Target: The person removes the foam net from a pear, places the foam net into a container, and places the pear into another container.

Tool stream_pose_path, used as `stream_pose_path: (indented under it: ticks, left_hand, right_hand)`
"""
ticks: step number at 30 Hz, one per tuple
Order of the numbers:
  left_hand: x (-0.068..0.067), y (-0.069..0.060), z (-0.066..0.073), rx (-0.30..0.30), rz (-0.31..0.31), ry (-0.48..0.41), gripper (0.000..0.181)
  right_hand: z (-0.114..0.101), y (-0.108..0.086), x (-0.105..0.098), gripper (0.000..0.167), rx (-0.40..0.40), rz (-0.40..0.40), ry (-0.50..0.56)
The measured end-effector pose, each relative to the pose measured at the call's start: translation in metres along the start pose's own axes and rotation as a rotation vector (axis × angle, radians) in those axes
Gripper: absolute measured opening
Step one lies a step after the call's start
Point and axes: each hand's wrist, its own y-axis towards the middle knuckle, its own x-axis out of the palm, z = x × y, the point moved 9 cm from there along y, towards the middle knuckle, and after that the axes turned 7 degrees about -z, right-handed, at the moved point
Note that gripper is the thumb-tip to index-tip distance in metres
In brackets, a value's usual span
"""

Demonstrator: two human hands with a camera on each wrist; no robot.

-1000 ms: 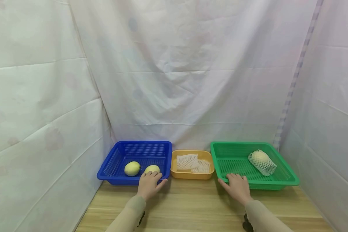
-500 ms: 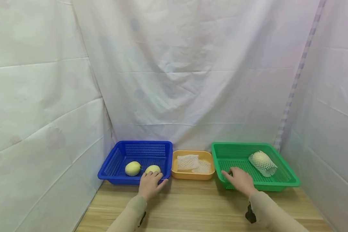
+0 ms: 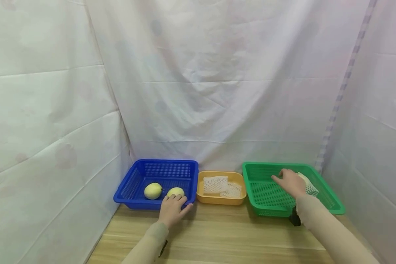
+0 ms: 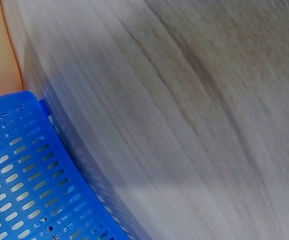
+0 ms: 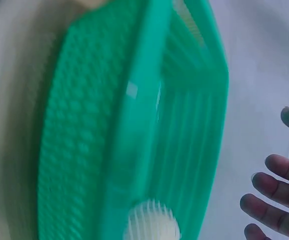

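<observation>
I had the left hand (image 3: pixel 172 211) resting at the near rim of the blue basket (image 3: pixel 167 169), left of the yellow tray (image 3: pixel 221 200), fingers relaxed beside one of two pale fruits (image 3: pixel 175 191); I couldn't tell whether they touched it. Right of the tray, the right hand (image 3: pixel 292 183) was above the green basket (image 3: pixel 264 193), fingers spread, holding nothing, partly hiding a netted fruit (image 3: pixel 307 182).
</observation>
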Motion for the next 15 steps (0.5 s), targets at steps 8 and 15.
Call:
stream_pose_path:
  ticks: [8,15]
  left_hand:
    - [-0.004,-0.001,-0.005,-0.003,0.026,0.024,0.044]
    - [-0.002,0.0,0.0,0.017,0.026,0.003,0.034]
  right_hand:
    - [0.036,0.016,-0.02,0.074,0.09,-0.019,-0.064]
    - [0.075,0.013,-0.014,0.102,0.191,-0.11,-0.024]
